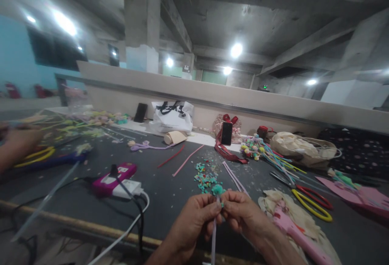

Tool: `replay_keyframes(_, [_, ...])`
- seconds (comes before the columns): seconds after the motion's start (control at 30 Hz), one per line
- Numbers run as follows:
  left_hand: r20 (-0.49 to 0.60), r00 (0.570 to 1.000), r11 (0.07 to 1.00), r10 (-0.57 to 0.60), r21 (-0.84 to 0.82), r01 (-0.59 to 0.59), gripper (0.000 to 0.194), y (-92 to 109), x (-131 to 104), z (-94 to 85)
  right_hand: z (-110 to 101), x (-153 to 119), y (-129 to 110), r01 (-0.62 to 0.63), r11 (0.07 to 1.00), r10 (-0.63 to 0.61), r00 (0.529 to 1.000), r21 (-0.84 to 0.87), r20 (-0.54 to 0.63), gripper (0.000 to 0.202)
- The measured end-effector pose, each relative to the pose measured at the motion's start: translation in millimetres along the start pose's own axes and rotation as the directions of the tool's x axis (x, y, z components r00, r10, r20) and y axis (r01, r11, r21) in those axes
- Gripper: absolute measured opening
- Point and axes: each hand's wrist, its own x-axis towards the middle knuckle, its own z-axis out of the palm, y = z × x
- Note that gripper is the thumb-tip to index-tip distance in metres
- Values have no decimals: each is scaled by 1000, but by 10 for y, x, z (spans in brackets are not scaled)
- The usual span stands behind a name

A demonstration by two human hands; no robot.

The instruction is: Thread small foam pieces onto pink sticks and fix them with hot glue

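Near the front edge of the dark table, my left hand (197, 218) pinches a thin pale lilac stem (214, 240) just below a fluffy teal piece (217, 190) at its top. Close beside it, my right hand (241, 212) has its fingertips pressed together at the base of the teal piece. The fingertips of both hands almost meet there. Small teal, red and yellow scraps (205, 176) lie scattered on the table just beyond the hands. Pale lilac strips (234, 176) rest to the right of the scraps.
Right: pink glue gun (291, 230) on cloth, scissors (313, 204), coloured stems (273, 155). Left: magenta power strip (117, 178) with cables. Behind: phone (226, 133), red ribbon (227, 153), white bag (172, 117). Another person's hand (22, 139) is at far left.
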Motion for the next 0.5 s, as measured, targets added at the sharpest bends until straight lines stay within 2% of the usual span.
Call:
replay_keyframes(0.27, [3, 1000, 1000, 15, 21, -15, 28, -53, 10, 19, -103, 60, 81, -48, 997, 44, 997, 57, 57, 14])
replay_keyframes(0.5, [-28, 1000, 999, -13, -34, 12, 30, -73, 69, 15, -135, 72, 106, -15, 998, 14, 1000, 64, 12, 15])
